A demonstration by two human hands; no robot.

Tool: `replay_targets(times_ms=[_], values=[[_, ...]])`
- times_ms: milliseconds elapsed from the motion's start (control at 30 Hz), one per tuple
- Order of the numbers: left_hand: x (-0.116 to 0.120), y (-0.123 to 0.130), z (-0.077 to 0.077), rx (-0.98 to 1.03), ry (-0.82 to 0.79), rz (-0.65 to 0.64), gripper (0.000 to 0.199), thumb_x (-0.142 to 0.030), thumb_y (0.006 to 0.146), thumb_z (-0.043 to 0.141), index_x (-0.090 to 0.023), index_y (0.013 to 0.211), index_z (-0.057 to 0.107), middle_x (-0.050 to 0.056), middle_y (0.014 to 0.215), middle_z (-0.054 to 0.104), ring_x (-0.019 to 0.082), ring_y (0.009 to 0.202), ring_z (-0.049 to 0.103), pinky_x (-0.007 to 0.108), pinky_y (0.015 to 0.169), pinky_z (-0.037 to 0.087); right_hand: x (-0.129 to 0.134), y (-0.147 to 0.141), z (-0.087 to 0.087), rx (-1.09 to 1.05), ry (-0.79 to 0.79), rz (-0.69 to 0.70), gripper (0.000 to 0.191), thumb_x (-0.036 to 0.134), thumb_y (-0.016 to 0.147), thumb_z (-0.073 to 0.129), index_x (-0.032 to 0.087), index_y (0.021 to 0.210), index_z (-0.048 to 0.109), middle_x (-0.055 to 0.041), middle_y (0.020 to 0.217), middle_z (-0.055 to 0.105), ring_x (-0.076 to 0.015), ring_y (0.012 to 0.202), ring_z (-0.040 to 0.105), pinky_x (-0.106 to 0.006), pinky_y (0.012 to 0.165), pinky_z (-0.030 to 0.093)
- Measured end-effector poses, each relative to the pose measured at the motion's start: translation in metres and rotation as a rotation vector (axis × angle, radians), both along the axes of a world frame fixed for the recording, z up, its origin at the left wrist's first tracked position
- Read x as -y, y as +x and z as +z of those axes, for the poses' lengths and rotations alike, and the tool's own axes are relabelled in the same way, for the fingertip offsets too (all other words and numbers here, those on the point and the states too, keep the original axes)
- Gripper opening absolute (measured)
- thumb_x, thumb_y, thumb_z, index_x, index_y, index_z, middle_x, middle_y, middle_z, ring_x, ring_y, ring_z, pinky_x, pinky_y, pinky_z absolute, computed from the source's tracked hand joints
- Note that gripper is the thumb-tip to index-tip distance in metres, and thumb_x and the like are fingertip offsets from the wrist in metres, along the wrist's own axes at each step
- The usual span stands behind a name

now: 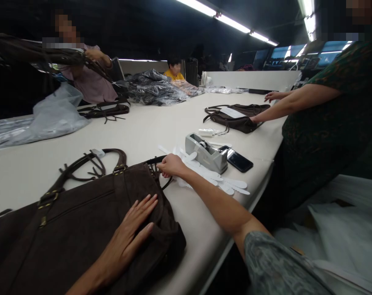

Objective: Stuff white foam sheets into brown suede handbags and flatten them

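Note:
A dark brown bag (81, 229) lies on the pale table at the lower left, its two handles (71, 170) stretched toward the far side. Flat on the bag's right part rests my left hand (130, 229), fingers extended. At the bag's upper right corner, my right hand (172, 166) is closed on a thin dark strap (155, 159). White paper strips (210, 176) lie spread just right of that hand, partly under a grey tape dispenser (206, 153).
A black phone (236, 159) lies beside the dispenser. Across the table, a person's hands touch another brown bag (235, 116). Plastic-wrapped goods (155, 88) are piled at the back. At left, a person lifts a dark bag near clear plastic (58, 110).

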State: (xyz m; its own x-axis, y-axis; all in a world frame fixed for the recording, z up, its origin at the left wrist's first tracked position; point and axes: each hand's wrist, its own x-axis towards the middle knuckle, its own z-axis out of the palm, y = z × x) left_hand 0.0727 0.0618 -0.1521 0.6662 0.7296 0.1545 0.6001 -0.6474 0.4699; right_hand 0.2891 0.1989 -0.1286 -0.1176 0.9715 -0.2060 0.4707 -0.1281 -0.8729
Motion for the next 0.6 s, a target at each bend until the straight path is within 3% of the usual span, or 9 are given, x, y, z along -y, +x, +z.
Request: replay_targets(times_ms=[133, 267, 333, 400, 500, 600], values=[[0.003, 0.001, 0.004, -0.023, 0.020, -0.018, 0.052, -0.040, 0.101, 0.030, -0.038, 0.152, 0.025, -0.004, 0.158, 0.029, 0.020, 0.147, 0.025, 0.050, 0.122, 0.017, 0.020, -0.004, -0.002, -0.102, -0.114, 0.041, 0.034, 0.025, 0.090, 0.060, 0.011, 0.060, 0.062, -0.0036, 0.053, 0.062, -0.0121, 0.047, 0.061, -0.021, 0.053, 0.054], [0.004, 0.002, 0.007, -0.072, 0.031, -0.030, 0.051, -0.040, 0.101, 0.028, -0.038, 0.152, 0.024, -0.005, 0.158, 0.029, 0.020, 0.148, 0.022, 0.050, 0.122, 0.017, 0.028, -0.016, -0.001, -0.266, -0.131, 0.014, 0.045, 0.042, 0.100, 0.045, 0.013, 0.068, 0.058, -0.0049, 0.066, 0.065, -0.0117, 0.058, 0.064, -0.020, 0.057, 0.057], [0.004, 0.003, 0.007, -0.108, 0.043, -0.065, 0.050, -0.040, 0.101, 0.026, -0.038, 0.152, 0.024, -0.006, 0.158, 0.029, 0.020, 0.149, 0.020, 0.051, 0.122, 0.015, 0.028, -0.019, 0.003, -0.303, -0.132, 0.034, 0.050, 0.054, 0.097, 0.045, 0.013, 0.069, 0.057, -0.0069, 0.072, 0.066, -0.0149, 0.065, 0.067, -0.024, 0.061, 0.059], [0.005, 0.004, 0.008, -0.141, 0.055, -0.094, 0.050, -0.041, 0.101, 0.026, -0.039, 0.151, 0.025, -0.006, 0.159, 0.027, 0.022, 0.149, 0.019, 0.053, 0.122, 0.013, 0.028, -0.020, 0.007, -0.227, -0.106, 0.075, 0.052, 0.062, 0.087, 0.058, 0.014, 0.067, 0.057, -0.0086, 0.074, 0.066, -0.0218, 0.074, 0.069, -0.034, 0.068, 0.061], [0.009, 0.007, 0.012, -0.158, 0.037, -0.084, 0.049, -0.039, 0.102, 0.024, -0.040, 0.150, 0.027, -0.006, 0.160, 0.024, 0.023, 0.149, 0.019, 0.054, 0.122, 0.011, 0.027, -0.027, 0.005, -0.111, 0.030, 0.049, 0.037, 0.041, 0.069, 0.082, 0.016, 0.061, 0.056, -0.0080, 0.075, 0.067, -0.0311, 0.092, 0.068, -0.045, 0.088, 0.055], [0.013, 0.011, 0.015, -0.150, 0.045, -0.087, 0.049, -0.039, 0.102, 0.022, -0.042, 0.150, 0.028, -0.005, 0.162, 0.019, 0.025, 0.150, 0.015, 0.057, 0.121, 0.012, 0.026, -0.037, -0.008, -0.203, 0.081, -0.039, 0.024, 0.023, 0.070, 0.081, 0.016, 0.061, 0.059, -0.0054, 0.075, 0.068, -0.0283, 0.093, 0.068, -0.041, 0.090, 0.054]])
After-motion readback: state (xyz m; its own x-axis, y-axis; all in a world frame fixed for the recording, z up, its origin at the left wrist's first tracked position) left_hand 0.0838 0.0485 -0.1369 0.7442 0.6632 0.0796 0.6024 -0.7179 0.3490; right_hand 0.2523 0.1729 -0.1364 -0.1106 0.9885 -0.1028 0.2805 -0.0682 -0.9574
